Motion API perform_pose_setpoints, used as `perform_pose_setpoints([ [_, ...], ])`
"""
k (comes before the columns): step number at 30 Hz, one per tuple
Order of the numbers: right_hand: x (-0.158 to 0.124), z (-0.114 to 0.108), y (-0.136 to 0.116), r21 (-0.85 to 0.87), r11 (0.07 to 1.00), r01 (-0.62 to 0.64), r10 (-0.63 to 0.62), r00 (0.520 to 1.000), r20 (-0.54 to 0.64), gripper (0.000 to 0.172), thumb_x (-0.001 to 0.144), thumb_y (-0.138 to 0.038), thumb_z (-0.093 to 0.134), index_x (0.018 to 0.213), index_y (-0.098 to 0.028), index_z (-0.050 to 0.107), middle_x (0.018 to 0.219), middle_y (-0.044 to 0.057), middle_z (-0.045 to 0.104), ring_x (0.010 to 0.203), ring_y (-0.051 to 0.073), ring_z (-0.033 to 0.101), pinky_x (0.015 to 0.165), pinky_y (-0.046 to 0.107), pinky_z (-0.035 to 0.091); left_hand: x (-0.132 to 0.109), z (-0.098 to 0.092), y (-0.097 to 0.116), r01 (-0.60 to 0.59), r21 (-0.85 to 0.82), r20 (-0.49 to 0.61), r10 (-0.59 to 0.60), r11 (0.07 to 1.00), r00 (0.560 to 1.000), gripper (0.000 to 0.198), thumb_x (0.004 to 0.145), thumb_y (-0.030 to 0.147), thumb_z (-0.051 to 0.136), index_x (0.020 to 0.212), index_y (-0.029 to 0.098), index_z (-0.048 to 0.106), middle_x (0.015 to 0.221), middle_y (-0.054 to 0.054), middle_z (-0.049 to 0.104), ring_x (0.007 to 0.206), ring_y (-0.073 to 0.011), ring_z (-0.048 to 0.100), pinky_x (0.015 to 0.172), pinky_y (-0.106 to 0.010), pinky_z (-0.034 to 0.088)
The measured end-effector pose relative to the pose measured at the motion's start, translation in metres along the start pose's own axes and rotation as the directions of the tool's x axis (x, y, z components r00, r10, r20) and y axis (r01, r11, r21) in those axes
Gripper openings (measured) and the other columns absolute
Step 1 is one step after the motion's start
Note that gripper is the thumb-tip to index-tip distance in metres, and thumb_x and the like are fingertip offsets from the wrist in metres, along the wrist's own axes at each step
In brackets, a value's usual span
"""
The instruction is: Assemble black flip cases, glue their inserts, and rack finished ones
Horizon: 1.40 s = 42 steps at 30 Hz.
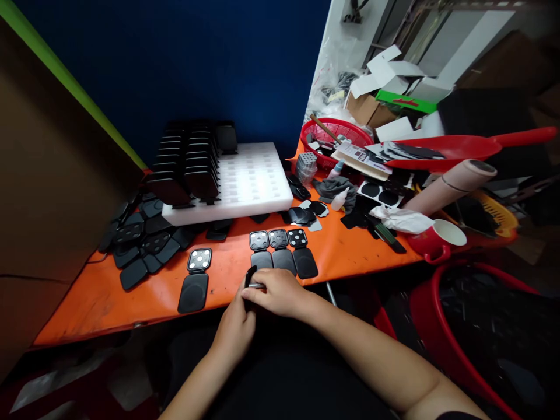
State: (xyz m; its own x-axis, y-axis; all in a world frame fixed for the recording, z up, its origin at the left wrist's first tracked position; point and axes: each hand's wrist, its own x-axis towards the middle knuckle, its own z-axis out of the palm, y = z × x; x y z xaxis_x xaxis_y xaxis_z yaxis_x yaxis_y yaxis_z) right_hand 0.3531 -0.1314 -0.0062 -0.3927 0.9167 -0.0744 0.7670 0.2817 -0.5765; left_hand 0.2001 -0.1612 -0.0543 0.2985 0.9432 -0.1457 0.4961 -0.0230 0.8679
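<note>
Both hands meet at the table's front edge. My left hand [237, 322] is closed on a black flat piece [250, 275], seen nearly edge-on. My right hand [282, 291] pinches a short grey ribbed rod [257, 286], like a stack of small discs, against that piece. Just beyond lie three hinged black plates in a row, including one plate [305, 262] at the right; their upper halves show round pale spots. Another hinged plate [193, 291] lies open to the left, with silvery discs in its upper half. My fingers hide part of the held piece.
A white foam block [258, 175] holds rows of upright black plates [201, 175]. Black pieces [133, 274] are heaped at left. To the right are a clear-wrapped block of grey cylinders [306, 166], small bottles, a red basket [341, 131], a pink flask [452, 186] and a red mug [431, 242].
</note>
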Motion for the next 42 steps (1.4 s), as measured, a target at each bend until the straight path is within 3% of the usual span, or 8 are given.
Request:
perform_pose_setpoints([
  [7, -0.006, 0.000, -0.007, 0.068, 0.997, 0.026, -0.021, 0.998, -0.067, 0.031, 0.095, -0.034, 0.033, 0.088, -0.019, 0.059, 0.088, 0.003, 0.061, 0.077, 0.014, 0.056, 0.064, 0.025, 0.034, 0.005, -0.005, 0.011, 0.092, -0.263, -0.064, -0.113, 0.960, 0.992, 0.060, 0.072, 0.021, 0.049, 0.131, 0.014, 0.040, 0.128, -0.012, 0.053, 0.122, -0.0284, 0.046, 0.103, -0.044, 0.034],
  [10, -0.007, -0.001, -0.008, 0.127, 0.991, -0.037, 0.045, 0.997, -0.057, 0.027, 0.096, -0.030, 0.032, 0.093, -0.020, 0.057, 0.089, 0.002, 0.063, 0.079, 0.014, 0.057, 0.065, 0.024, 0.035, 0.004, -0.008, 0.014, 0.132, -0.352, -0.021, -0.149, 0.927, 0.989, 0.066, 0.070, 0.022, 0.052, 0.134, 0.014, 0.036, 0.129, -0.012, 0.053, 0.121, -0.0290, 0.047, 0.102, -0.044, 0.035],
  [13, -0.007, -0.002, -0.010, 0.057, 0.993, -0.101, 0.103, 0.994, -0.039, 0.025, 0.095, -0.034, 0.035, 0.101, -0.021, 0.054, 0.091, 0.003, 0.065, 0.078, 0.017, 0.059, 0.064, 0.026, 0.035, 0.000, -0.008, 0.010, 0.084, -0.261, -0.010, -0.090, 0.962, 0.996, 0.062, 0.074, 0.021, 0.049, 0.135, 0.015, 0.036, 0.133, -0.012, 0.050, 0.124, -0.0284, 0.044, 0.104, -0.045, 0.033],
  [18, -0.010, -0.012, -0.017, -0.131, 0.990, -0.050, 0.052, 0.999, 0.016, 0.027, 0.094, -0.029, 0.033, 0.092, -0.017, 0.057, 0.090, 0.007, 0.064, 0.078, 0.019, 0.059, 0.064, 0.029, 0.035, -0.007, -0.003, 0.001, -0.047, 0.012, -0.044, 0.048, 0.999, 0.998, 0.058, 0.082, 0.017, 0.043, 0.139, 0.018, 0.030, 0.140, -0.012, 0.042, 0.130, -0.0249, 0.037, 0.106, -0.044, 0.031],
  [22, -0.013, -0.021, -0.016, -0.075, 0.996, 0.038, -0.033, 0.997, 0.063, 0.032, 0.088, -0.046, 0.042, 0.091, -0.017, 0.056, 0.089, 0.005, 0.062, 0.076, 0.018, 0.056, 0.061, 0.028, 0.032, -0.010, -0.005, 0.006, -0.084, 0.099, 0.005, 0.084, 0.992, 0.996, 0.049, 0.086, 0.018, 0.038, 0.135, 0.017, 0.034, 0.136, -0.014, 0.046, 0.124, -0.0248, 0.045, 0.100, -0.042, 0.040],
  [25, -0.010, -0.019, -0.012, -0.022, 1.000, 0.017, -0.017, 0.999, 0.042, 0.035, 0.087, -0.050, 0.043, 0.083, -0.018, 0.056, 0.084, 0.003, 0.060, 0.072, 0.015, 0.054, 0.057, 0.026, 0.027, -0.011, -0.008, 0.010, -0.081, 0.175, 0.027, 0.078, 0.981, 0.997, 0.040, 0.086, 0.016, 0.037, 0.125, 0.015, 0.044, 0.129, -0.016, 0.052, 0.120, -0.0255, 0.049, 0.095, -0.041, 0.043],
  [32, -0.006, -0.006, -0.007, 0.056, 0.998, -0.003, 0.004, 1.000, -0.009, 0.036, 0.086, -0.051, 0.046, 0.078, -0.018, 0.054, 0.080, 0.001, 0.059, 0.069, 0.012, 0.051, 0.054, 0.025, 0.022, -0.008, -0.004, 0.006, -0.053, 0.210, -0.024, 0.059, 0.976, 0.998, 0.047, 0.084, 0.014, 0.037, 0.131, 0.015, 0.037, 0.119, -0.015, 0.056, 0.112, -0.0248, 0.055, 0.092, -0.041, 0.045],
  [42, -0.003, -0.008, -0.010, -0.019, 1.000, -0.015, 0.015, 1.000, -0.003, 0.037, 0.088, -0.052, 0.043, 0.083, -0.018, 0.056, 0.090, 0.003, 0.062, 0.076, 0.015, 0.055, 0.056, 0.026, 0.023, -0.003, -0.008, 0.008, -0.046, 0.243, -0.048, 0.059, 0.969, 0.997, 0.040, 0.084, 0.014, 0.037, 0.123, 0.016, 0.046, 0.109, -0.013, 0.060, 0.102, -0.0245, 0.059, 0.091, -0.043, 0.045],
])
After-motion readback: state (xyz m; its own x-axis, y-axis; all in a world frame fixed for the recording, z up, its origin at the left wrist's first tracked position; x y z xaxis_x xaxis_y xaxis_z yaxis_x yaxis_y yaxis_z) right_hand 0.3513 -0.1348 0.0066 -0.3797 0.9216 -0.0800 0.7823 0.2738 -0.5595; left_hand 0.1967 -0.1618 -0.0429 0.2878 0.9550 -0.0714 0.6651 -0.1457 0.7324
